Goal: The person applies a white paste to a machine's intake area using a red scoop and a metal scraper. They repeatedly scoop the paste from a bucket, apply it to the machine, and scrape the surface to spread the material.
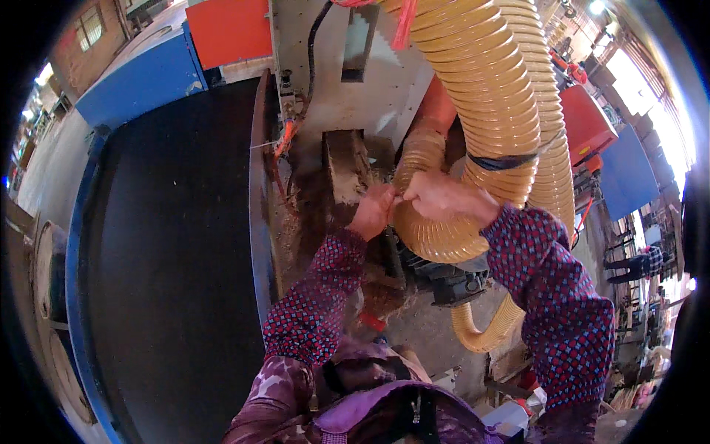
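Note:
My left hand (374, 210) and my right hand (450, 198) meet at the side of a bent, yellowish ribbed hose (438, 238). Both have closed fingers, pinched close together against the hose; what lies between the fingertips is too small to make out. Above them, the hose runs up to a red pipe (436, 107) on the grey machine. The right hand rests across the bend of the hose and hides part of it. Just left of my left hand is a dusty, box-shaped metal part (346, 166).
Two thick ribbed hoses (481, 81) hang at upper right, bound by a dark strap (503, 161). A dark motor-like unit (455, 285) sits below the hands. At left stretches a black conveyor belt (170, 259) with a blue frame. A distant person (640, 263) stands at right.

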The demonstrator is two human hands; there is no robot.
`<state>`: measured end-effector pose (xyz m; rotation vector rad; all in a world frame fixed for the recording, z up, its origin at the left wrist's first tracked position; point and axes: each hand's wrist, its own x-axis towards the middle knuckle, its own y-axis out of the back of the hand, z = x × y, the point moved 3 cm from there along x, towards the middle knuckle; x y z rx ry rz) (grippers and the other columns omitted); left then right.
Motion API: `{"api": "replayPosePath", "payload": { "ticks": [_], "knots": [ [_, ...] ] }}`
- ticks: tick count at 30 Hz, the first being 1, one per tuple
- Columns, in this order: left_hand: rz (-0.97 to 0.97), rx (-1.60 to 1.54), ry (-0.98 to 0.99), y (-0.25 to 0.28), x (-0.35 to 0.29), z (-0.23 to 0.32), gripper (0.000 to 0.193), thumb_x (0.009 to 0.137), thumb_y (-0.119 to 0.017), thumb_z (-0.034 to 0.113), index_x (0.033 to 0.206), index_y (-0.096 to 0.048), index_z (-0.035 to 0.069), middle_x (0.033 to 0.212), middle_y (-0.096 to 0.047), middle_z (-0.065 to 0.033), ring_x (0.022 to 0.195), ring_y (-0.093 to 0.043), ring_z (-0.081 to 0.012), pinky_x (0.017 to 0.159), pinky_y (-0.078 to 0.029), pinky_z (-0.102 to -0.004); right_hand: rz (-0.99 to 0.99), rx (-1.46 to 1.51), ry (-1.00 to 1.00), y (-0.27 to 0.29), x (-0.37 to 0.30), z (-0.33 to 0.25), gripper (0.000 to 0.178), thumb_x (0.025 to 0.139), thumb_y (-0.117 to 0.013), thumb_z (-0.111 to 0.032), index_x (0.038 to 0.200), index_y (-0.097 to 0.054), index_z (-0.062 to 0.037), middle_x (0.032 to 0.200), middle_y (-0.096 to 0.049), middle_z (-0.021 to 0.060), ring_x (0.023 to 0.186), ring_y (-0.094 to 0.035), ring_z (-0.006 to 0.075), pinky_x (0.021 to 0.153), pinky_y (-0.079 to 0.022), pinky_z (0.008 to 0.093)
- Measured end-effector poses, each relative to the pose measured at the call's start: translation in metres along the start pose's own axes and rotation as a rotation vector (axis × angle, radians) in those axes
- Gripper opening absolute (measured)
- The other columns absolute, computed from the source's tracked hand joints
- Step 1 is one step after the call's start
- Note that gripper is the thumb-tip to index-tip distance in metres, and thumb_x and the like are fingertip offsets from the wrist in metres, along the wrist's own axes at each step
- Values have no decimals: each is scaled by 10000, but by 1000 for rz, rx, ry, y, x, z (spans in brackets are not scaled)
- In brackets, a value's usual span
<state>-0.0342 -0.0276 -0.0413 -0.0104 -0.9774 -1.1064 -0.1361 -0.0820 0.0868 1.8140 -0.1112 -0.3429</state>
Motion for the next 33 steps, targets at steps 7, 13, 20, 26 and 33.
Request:
{"api": "replayPosePath", "payload": {
  "ticks": [7,13,20,26,33],
  "knots": [
    [-198,77,-111,2,-47,-49,260,680,-593,20,931,-531,43,923,-514,-137,951,-479,-364,866,-385,-460,332,75,-60,-88,-17,-46,194,746,-497,-42,912,-560,37,554,-512,174,523,-553,306,469,-407,399],
    [-72,-2,-160,-16,-31,-53,310,638,-578,-28,935,-518,37,969,-506,-141,981,-478,-363,926,-364,-458,366,140,-318,-129,-18,-22,434,775,-508,-34,1203,-478,37,645,-557,228,593,-556,393,550,-438,455],
    [115,-54,-49,-32,-54,-58,303,637,-588,-21,921,-495,29,988,-491,-144,965,-475,-356,866,-394,-439,573,271,-379,-181,-22,-34,651,744,-531,-41,1361,-326,-71,802,-538,207,679,-557,394,581,-461,464],
    [146,-96,169,-67,-73,-54,230,716,-587,5,927,-500,25,1019,-495,-164,977,-479,-366,869,-385,-440,493,202,-491,-207,-31,-25,675,730,-522,-20,1364,-292,-62,865,-552,217,730,-573,406,613,-489,462],
    [158,115,95,-46,-57,-48,316,740,-622,96,1041,-530,67,1096,-503,-171,1061,-478,-344,978,-305,-491,581,145,-441,-182,-28,-31,632,769,-503,-24,1364,-317,-125,1001,-550,267,822,-571,421,674,-486,435]
  ]
}}
